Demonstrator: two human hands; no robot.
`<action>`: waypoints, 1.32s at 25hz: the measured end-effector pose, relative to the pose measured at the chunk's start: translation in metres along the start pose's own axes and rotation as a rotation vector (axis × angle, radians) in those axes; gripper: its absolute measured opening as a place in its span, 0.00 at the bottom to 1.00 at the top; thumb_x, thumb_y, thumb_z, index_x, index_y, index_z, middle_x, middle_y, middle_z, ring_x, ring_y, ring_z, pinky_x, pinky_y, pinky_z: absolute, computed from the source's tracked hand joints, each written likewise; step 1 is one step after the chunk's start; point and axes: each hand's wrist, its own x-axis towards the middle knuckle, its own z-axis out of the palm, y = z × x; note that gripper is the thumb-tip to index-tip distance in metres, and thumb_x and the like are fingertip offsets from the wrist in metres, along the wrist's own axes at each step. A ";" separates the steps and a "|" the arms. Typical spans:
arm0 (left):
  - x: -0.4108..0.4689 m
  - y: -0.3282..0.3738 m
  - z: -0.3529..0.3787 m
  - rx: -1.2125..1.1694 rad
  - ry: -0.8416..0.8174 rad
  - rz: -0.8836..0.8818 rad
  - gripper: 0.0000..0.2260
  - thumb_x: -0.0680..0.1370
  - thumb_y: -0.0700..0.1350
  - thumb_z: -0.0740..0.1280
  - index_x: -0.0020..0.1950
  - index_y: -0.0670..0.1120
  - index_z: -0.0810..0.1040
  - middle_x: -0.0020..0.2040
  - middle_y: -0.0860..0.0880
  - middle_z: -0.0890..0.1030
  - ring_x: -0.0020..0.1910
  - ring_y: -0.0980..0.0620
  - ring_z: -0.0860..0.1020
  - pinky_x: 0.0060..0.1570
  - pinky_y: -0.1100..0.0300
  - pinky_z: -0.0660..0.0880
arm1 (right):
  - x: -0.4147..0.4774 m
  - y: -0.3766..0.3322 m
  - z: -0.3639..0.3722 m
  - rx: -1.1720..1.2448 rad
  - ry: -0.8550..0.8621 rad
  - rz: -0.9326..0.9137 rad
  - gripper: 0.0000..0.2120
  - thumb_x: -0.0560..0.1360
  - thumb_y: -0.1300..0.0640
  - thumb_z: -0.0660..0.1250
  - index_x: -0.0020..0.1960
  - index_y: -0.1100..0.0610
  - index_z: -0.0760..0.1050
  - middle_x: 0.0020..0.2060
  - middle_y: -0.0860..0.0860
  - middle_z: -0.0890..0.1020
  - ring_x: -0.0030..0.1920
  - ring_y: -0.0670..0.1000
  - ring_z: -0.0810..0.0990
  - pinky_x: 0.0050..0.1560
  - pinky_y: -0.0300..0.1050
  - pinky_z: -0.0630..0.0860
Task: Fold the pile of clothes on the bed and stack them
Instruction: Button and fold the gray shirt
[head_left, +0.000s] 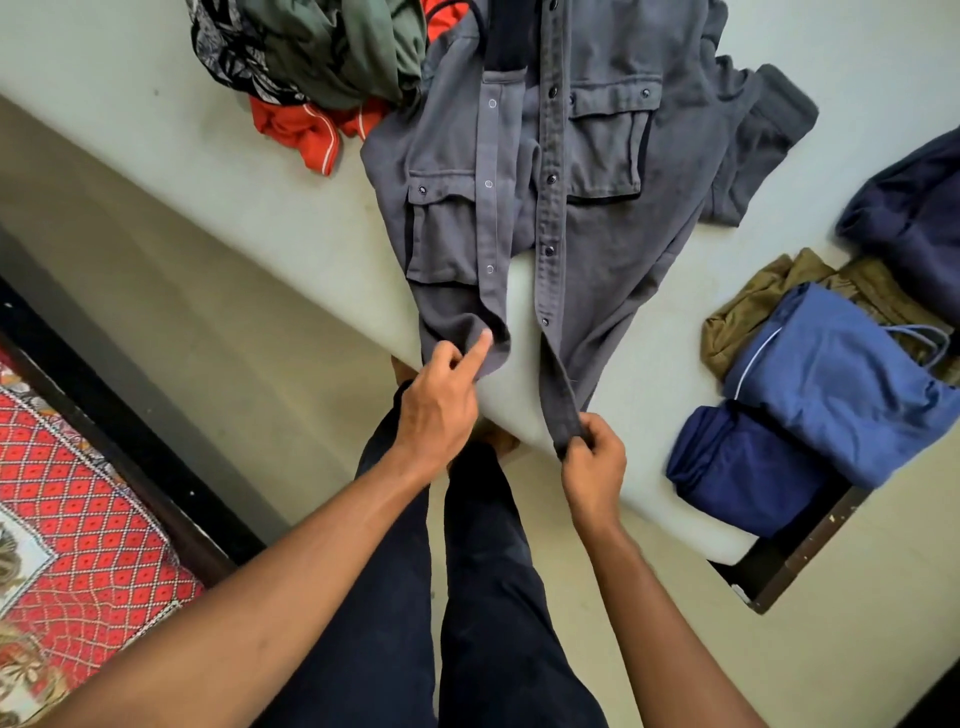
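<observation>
Left hand (441, 405), right hand (595, 467) hold grey shirt (597, 270) hem; collar points away.

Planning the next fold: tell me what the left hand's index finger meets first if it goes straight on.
The left hand points up and right, fingertip seemingly on the hem of the grey shirt. Straight on, it meets that fabric first, then the bed strip between the front panels; depth is unclear.

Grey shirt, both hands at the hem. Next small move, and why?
Probably draw the two front edges together and pull the hem flat. The left hand grips one front panel of the grey shirt, the right hand pinches the button strip's end, and the fronts gape apart at the bottom.
</observation>
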 end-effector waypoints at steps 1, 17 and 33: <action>0.008 0.007 0.008 0.023 -0.059 -0.059 0.26 0.80 0.38 0.62 0.78 0.47 0.65 0.51 0.43 0.72 0.38 0.41 0.76 0.34 0.49 0.77 | 0.007 0.000 0.002 0.134 0.026 0.126 0.15 0.74 0.72 0.58 0.42 0.56 0.77 0.36 0.51 0.77 0.36 0.51 0.73 0.37 0.41 0.71; -0.039 -0.041 0.071 -0.714 -0.391 -0.969 0.21 0.73 0.44 0.77 0.62 0.48 0.71 0.49 0.49 0.79 0.47 0.52 0.77 0.49 0.56 0.76 | 0.037 0.046 -0.001 -0.012 -0.131 0.172 0.13 0.77 0.65 0.69 0.58 0.53 0.79 0.44 0.50 0.82 0.42 0.48 0.78 0.42 0.35 0.74; -0.029 0.090 0.030 -1.138 -0.410 -0.997 0.10 0.79 0.50 0.68 0.44 0.46 0.83 0.41 0.45 0.86 0.38 0.51 0.82 0.36 0.60 0.72 | 0.020 0.025 -0.012 0.071 0.045 0.031 0.09 0.83 0.63 0.59 0.55 0.55 0.77 0.47 0.50 0.82 0.46 0.47 0.79 0.48 0.36 0.76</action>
